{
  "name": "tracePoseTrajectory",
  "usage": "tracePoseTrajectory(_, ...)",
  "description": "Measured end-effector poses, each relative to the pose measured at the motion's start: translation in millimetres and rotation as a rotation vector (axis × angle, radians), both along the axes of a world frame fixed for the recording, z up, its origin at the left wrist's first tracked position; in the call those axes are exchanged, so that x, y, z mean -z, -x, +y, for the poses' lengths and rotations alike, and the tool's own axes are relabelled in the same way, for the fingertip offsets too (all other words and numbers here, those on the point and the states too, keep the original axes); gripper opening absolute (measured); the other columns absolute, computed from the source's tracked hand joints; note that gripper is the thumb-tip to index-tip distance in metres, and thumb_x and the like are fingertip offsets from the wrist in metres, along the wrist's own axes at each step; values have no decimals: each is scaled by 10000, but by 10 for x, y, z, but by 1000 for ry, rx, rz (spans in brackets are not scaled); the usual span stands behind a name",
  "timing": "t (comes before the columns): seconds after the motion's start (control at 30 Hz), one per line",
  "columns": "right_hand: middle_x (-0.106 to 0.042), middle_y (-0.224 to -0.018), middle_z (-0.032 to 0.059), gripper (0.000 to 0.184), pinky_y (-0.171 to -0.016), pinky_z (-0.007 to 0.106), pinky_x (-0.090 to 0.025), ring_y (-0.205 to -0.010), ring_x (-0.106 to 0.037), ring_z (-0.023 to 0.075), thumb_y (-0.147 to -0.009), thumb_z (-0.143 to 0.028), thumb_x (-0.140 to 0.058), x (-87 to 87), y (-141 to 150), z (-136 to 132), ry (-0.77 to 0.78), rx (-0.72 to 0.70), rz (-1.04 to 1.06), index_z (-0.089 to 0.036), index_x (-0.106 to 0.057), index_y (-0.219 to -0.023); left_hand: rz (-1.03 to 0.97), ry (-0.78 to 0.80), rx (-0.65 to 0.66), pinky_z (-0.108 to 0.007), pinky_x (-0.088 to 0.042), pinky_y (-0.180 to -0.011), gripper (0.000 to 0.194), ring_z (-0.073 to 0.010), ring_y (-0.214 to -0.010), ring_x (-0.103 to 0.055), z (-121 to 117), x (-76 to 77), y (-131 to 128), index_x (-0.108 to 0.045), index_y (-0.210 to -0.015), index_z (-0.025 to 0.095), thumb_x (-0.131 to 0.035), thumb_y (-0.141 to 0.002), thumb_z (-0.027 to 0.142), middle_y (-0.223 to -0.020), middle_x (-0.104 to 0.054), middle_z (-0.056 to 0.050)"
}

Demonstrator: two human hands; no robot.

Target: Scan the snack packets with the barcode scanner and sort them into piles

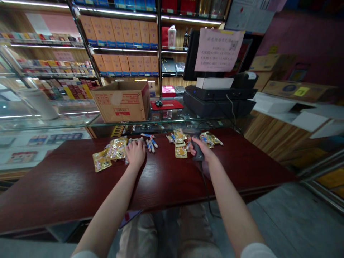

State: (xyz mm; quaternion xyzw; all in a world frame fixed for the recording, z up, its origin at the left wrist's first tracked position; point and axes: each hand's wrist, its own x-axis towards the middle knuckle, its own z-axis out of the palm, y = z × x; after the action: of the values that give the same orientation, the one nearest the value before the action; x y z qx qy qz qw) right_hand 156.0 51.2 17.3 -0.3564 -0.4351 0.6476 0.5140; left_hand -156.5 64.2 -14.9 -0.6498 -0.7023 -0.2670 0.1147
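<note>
My right hand [202,149] grips the handle of a dark handheld barcode scanner [198,153], whose head points away from me over a group of small snack packs [181,151]. From its handle a black cable runs down past the table edge. My left hand [135,153] lies palm down at the right side of a pile of gold snack packs [117,148], its fingers curled onto small items there; what they hold is hidden. Just right of its fingertips lie several thin white-and-blue wrapped sticks [152,145]. More gold packs [211,139] lie beyond my right hand.
Behind the dark red table [166,179] runs a glass counter [166,123]. On it stand an open cardboard box [120,104], a mouse [158,103] on a red mat [172,104], and a register with a monitor [191,57]. Stocked shelves line the back.
</note>
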Motion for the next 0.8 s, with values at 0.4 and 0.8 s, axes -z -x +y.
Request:
tracePoseTrajectory(0.4, -589, -592, -44, 395, -309, 194, -311, -335, -384, 56, -701, -467, -735, 404, -495, -492, 55, 199, 136, -195, -532, -902, 30, 149, 332, -460, -416, -970, 437, -331, -1142, -553, 239, -130, -1001, -611, -1155, 136, -432, -936, 469, -1219, -615, -183)
tracePoseTrajectory(0.8, -546, -521, -67, 437, -301, 192, -310, -321, -406, 63, -652, -470, -769, 474, -492, -470, 109, 222, 185, -180, -546, -890, -346, 367, 273, -518, -322, -1063, 433, -402, -1318, -458, 893, -101, -2079, -611, -1167, 85, -554, -882, 407, -1300, -595, -275)
